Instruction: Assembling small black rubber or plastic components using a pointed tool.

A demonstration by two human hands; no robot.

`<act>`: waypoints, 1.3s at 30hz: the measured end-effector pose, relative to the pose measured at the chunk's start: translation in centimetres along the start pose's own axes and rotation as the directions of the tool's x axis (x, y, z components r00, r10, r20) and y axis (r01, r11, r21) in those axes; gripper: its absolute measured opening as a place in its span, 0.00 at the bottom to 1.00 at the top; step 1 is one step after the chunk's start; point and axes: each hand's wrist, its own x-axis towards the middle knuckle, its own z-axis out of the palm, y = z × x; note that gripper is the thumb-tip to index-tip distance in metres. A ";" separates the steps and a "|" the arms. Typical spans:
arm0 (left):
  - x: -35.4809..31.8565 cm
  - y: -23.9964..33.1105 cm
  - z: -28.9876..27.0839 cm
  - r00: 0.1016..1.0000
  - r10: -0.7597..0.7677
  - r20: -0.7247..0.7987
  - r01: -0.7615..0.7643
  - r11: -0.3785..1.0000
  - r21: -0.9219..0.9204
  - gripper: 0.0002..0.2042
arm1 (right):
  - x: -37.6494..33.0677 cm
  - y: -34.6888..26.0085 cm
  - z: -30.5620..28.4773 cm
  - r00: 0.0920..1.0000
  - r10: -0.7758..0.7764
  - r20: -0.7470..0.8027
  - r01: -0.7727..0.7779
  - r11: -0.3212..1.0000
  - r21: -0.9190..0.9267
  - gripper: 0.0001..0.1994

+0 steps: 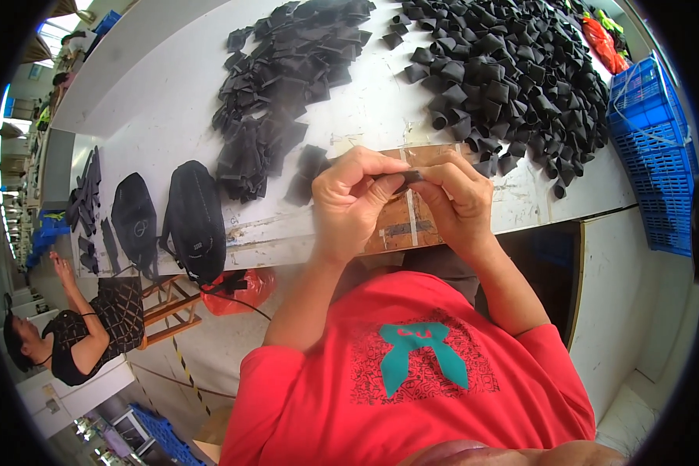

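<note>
At the far left a co-worker [78,334] in a dark patterned top sat at another bench. Two black bags [171,221] hung over the near edge of the white desk [171,116], with a red plastic bag [237,289] below them. Right of the bags lay a heap of flat pieces [283,85], black and seemingly folded or pressed. In the middle, just above a brown taped patch [412,221] on the desk's near edge, both hands met. The left hand [349,206] had its fingers clenched on one end of a small black piece [408,179], and the right hand [458,206] pinched the other end, so the piece was held between them, off the desk. Farther right spread a bigger pile of open loops [512,78], and beyond it a blue crate [652,155]. Judging by the two piles, a good share looked already flattened, one piece was in hand, and the larger loop pile was left to work through.
</note>
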 end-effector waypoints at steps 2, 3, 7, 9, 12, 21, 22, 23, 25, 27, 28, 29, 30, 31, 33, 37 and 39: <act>0.2 0.2 0.0 1.000 -0.010 -0.015 0.010 1.000 -0.011 0.05 | -0.2 0.2 0.1 1.000 -0.012 -0.024 0.012 1.000 -0.010 0.05; 0.3 0.4 0.0 1.000 0.019 0.013 -0.020 0.996 0.092 0.05 | -0.2 0.4 0.2 0.999 -0.017 -0.032 0.017 1.000 -0.008 0.05; 0.4 -0.5 -0.2 0.994 0.109 0.026 -0.112 0.956 0.271 0.04 | 0.2 -0.1 0.2 1.000 -0.029 -0.003 0.029 0.999 -0.028 0.05; -0.8 -1.5 0.4 0.998 0.019 -0.055 -0.003 0.959 0.284 0.04 | -0.1 -0.1 0.1 0.999 -0.035 -0.012 0.034 0.998 -0.061 0.05; -1.8 -3.0 -0.1 0.997 0.038 -0.073 -0.004 0.908 0.419 0.04 | 0.6 -0.1 0.0 0.998 -0.064 0.007 0.064 0.993 -0.101 0.07; 1.3 -11.7 -10.3 0.940 0.202 -0.275 0.218 0.263 0.940 0.10 | -0.3 3.2 -1.5 0.791 0.609 0.055 -0.554 0.676 0.486 0.17; 1.8 -11.9 -10.2 0.959 0.082 -0.273 0.257 0.165 0.952 0.09 | -1.8 3.2 -0.9 0.761 0.634 0.138 -0.609 0.624 0.490 0.16; 2.1 -12.0 -10.1 0.960 -0.044 -0.278 0.280 0.062 0.958 0.10 | -2.7 2.7 -0.4 0.720 0.659 0.218 -0.675 0.593 0.439 0.16; 2.6 -12.4 -10.1 0.965 -0.085 -0.246 0.249 0.015 0.969 0.08 | -4.0 2.4 0.2 0.696 0.660 0.284 -0.711 0.577 0.402 0.15; 2.7 -12.2 -10.1 0.972 -0.128 -0.199 0.198 -0.023 0.980 0.05 | -4.4 1.8 0.7 0.682 0.672 0.290 -0.728 0.585 0.356 0.15; 2.9 -12.1 -9.9 0.973 -0.131 -0.188 0.187 -0.021 0.982 0.05 | -4.7 1.8 0.8 0.665 0.673 0.323 -0.745 0.570 0.347 0.14; 3.0 -11.9 -9.8 0.972 -0.152 -0.179 0.180 -0.005 0.984 0.04 | -4.8 1.8 0.9 0.650 0.672 0.356 -0.760 0.555 0.339 0.13; 3.2 -11.7 -9.7 0.971 -0.170 -0.170 0.174 0.010 0.985 0.04 | -4.8 1.6 1.0 0.651 0.675 0.346 -0.758 0.555 0.343 0.13; 3.3 -11.7 -9.7 0.972 -0.169 -0.164 0.168 0.010 0.986 0.04 | -4.7 1.5 1.2 0.658 0.644 0.391 -0.753 0.571 0.327 0.13; 3.7 -11.6 -9.6 0.974 -0.221 -0.056 0.045 -0.053 0.998 0.04 | -4.7 1.0 1.6 0.671 0.598 0.439 -0.738 0.592 0.322 0.13; 4.3 -11.1 -9.4 0.965 -0.257 -0.048 0.029 -0.076 0.997 0.05 | -5.5 0.7 1.6 0.671 0.573 0.469 -0.728 0.628 0.275 0.13; 3.9 -10.4 -9.9 0.960 -0.173 -0.220 0.217 -0.038 0.975 0.04 | -5.7 0.5 1.4 0.697 0.551 0.459 -0.694 0.680 0.236 0.13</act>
